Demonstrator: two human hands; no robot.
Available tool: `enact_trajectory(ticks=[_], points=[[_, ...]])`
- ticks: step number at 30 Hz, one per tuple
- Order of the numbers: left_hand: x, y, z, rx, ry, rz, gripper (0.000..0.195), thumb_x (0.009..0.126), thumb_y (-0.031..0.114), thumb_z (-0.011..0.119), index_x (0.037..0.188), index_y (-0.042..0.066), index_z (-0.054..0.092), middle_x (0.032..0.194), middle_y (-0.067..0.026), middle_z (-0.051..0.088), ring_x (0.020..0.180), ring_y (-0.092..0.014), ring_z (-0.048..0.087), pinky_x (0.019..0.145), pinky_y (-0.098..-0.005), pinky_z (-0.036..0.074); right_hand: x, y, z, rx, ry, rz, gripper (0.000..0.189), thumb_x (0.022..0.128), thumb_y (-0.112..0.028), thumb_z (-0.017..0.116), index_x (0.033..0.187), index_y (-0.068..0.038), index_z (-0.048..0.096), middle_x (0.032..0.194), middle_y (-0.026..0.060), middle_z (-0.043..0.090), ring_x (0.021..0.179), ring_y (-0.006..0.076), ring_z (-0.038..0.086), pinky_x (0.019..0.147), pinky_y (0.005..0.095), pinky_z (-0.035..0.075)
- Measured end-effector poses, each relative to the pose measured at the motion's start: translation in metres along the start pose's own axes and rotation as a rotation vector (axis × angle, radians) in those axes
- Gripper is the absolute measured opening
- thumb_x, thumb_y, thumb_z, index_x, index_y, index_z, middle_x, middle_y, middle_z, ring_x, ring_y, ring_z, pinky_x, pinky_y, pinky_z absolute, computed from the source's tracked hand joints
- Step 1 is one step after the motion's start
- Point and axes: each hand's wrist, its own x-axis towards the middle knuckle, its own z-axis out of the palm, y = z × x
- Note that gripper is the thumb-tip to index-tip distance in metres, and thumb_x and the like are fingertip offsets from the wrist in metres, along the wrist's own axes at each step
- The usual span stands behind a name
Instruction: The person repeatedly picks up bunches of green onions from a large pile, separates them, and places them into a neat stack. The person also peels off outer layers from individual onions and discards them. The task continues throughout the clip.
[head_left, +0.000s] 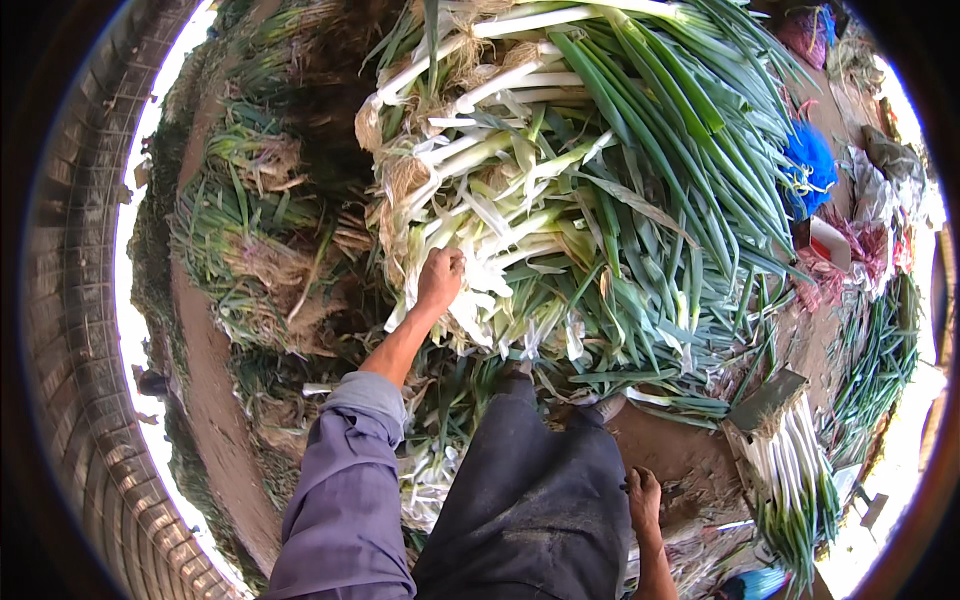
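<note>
A big heap of leek-like green onions lies before me, white stalks and hairy roots to the left, long green leaves to the right. My left hand is at the lower left of the heap, over the white stalks, its fingers curled. Glare and the hand itself hide whether a stalk is in it. Down beside my right thigh hangs my right hand, away from the heap, with fingers bent. A small dark spot shows at its fingertips, too little to name. Loose peeled leaves lie around the left hand.
Bundled onions with soil-coated roots line the left side. A stack of trimmed onions rests at the lower right, beside bare soil. Blue netting and red mesh bags lie at right. My shoes stand against the heap's near edge.
</note>
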Motion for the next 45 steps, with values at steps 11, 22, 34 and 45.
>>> enact_trajectory(ticks=[11,22,34,45], points=[[0.203,0.084,-0.035,0.294,0.467,0.501,0.045,0.096,0.017,0.07,0.136,0.003,0.055,0.121,-0.0212,0.056,0.114,-0.041,0.056,0.098,-0.0532,0.045,-0.057,-0.01,0.119,0.051,0.043,0.155,0.036,0.103,-0.025,0.064,0.118,0.007,0.069,0.099,0.0163,0.075,0.092,0.0219,0.07,0.086,0.0356,0.054],[0.283,0.095,-0.055,0.431,-0.003,0.536,0.053,0.098,0.028,0.068,0.139,-0.001,0.051,0.121,-0.0255,0.062,0.11,-0.042,0.063,0.098,-0.0524,0.05,-0.068,-0.056,0.203,0.104,0.113,0.243,0.034,0.103,-0.025,0.063,0.115,0.007,0.069,0.101,0.0198,0.076,0.092,0.0277,0.074,0.086,0.037,0.056],[0.288,0.044,-0.097,0.442,0.098,0.435,0.034,0.11,0.032,0.05,0.132,0.008,0.058,0.108,-0.0183,0.065,0.072,-0.03,0.066,0.061,-0.0418,0.057,-0.04,-0.063,0.195,0.379,0.08,0.219,0.035,0.107,-0.025,0.06,0.12,0.008,0.064,0.1,0.0126,0.071,0.085,0.0166,0.069,0.075,0.032,0.058],[0.031,-0.037,0.019,0.473,-0.132,0.769,0.098,0.08,0.022,0.088,0.162,0.018,0.034,0.153,-0.0208,0.036,0.14,-0.04,0.042,0.116,-0.0525,0.037,0.126,-0.207,0.212,-0.085,0.124,-0.346,0.022,0.101,-0.018,0.065,0.113,0.0,0.066,0.1,0.0256,0.069,0.093,0.0411,0.07,0.081,0.0442,0.054]])
